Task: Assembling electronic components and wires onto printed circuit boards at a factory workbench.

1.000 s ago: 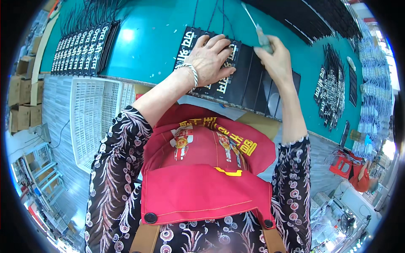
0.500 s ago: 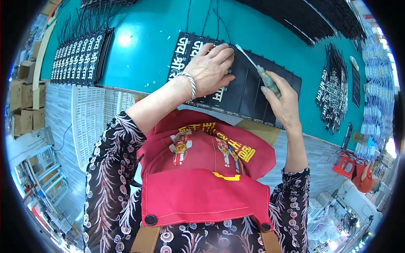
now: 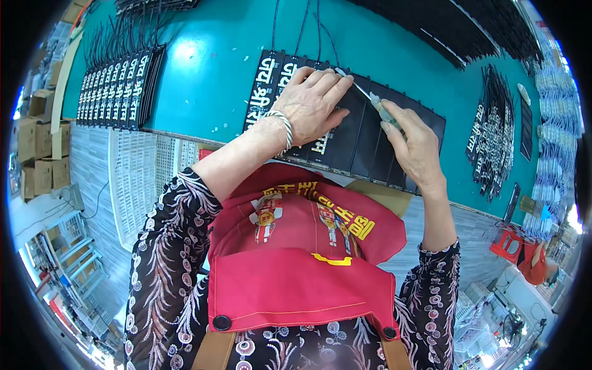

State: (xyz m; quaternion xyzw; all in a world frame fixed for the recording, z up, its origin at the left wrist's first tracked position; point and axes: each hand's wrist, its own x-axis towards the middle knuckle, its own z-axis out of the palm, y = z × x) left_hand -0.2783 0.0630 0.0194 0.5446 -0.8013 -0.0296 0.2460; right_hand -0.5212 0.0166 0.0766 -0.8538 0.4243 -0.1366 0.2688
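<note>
A row of flat black strips [image 3: 370, 132] lies side by side at the table's front edge. The strips at its left carry white lettering and thin black wires; those on the right are plain. My left hand [image 3: 311, 105] lies over the lettered strips, fingers stretched out and pressing on them, hiding part of the lettering. In my right hand [image 3: 416, 145] is a screwdriver [image 3: 383, 110] with a slim pale shaft and a translucent green handle. Its shaft slants up and left to the strips' far edge, beside my left fingertips, which partly hide the tip.
The green table [image 3: 203, 68] bears a stack of lettered strips with wires [image 3: 117, 92] at left. Another bundle of strips [image 3: 493, 132] lies at right, near clear-wrapped packs [image 3: 558, 148]. Long black pieces [image 3: 431, 28] fill the far right. A red stool [image 3: 507, 245] stands on the floor.
The screwdriver and my right hand have shifted slightly left, bringing the shaft close to my left fingertips. My left hand stays on the strips.
</note>
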